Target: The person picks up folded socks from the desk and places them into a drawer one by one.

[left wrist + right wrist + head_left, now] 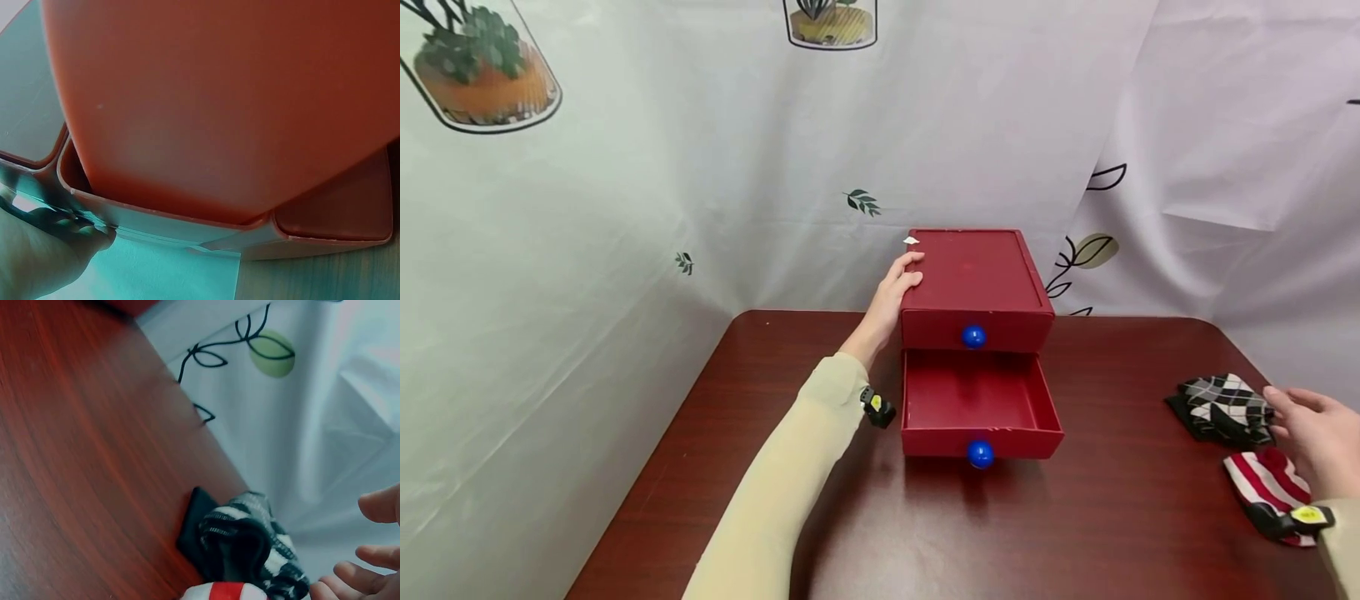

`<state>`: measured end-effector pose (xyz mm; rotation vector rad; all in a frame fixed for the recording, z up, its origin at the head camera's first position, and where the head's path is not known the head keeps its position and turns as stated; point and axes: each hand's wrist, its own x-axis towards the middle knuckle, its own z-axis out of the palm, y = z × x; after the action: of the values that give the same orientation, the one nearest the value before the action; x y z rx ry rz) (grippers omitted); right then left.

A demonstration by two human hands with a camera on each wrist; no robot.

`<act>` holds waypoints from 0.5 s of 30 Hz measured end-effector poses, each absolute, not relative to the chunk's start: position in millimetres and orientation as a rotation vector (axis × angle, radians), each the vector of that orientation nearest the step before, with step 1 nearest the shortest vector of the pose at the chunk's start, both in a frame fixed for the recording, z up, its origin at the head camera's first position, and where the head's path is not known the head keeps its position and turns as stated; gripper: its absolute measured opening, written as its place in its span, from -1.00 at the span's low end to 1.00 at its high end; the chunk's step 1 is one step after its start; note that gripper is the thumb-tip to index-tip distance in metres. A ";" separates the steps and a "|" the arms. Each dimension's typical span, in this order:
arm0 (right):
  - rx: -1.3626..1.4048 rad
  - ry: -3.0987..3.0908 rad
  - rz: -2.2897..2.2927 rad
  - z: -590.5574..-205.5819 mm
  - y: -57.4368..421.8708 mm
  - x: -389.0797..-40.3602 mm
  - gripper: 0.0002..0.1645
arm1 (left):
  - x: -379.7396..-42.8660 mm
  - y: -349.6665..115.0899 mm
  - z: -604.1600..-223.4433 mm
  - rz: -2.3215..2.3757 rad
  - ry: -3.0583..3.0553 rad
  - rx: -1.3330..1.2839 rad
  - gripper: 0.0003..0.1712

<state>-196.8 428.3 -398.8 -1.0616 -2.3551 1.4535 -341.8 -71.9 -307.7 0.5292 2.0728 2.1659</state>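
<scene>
Head view: mounted high, behind the left fingers (pixel 910 260) and right fingers (pixel 1283 402), facing forward and down; widest field, covering the surface (pixel 1120 467), the drawer box (pixel 977 271) and the curtain (pixel 1000 108) beyond the fingers. Left wrist view: very near, the drawer box filling most of the frame above the left fingers; both shared with head view. Right wrist view: close, facing past the right fingers towards the curtain; checked cloth (pixel 281 550) beside those fingers, shared with head view.
</scene>
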 end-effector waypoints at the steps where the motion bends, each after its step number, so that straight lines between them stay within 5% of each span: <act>1: -1.066 -2.349 1.436 -402.1 430.8 -198.3 -0.05 | -342.7 -72.0 -308.0 2.168 2.066 0.526 -0.49; 8: -0.996 -2.447 1.208 -415.7 442.9 -209.4 -0.08 | -360.4 -69.7 -325.8 2.214 2.063 0.523 -0.52; 15: -0.955 -2.618 1.048 -413.8 429.5 -209.3 -0.01 | -341.0 -73.8 -306.1 2.157 2.076 0.525 -0.48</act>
<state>-209.3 429.5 -413.8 -0.9547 -2.6176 1.0482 -341.0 -73.8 -306.1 0.5252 2.0763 2.1572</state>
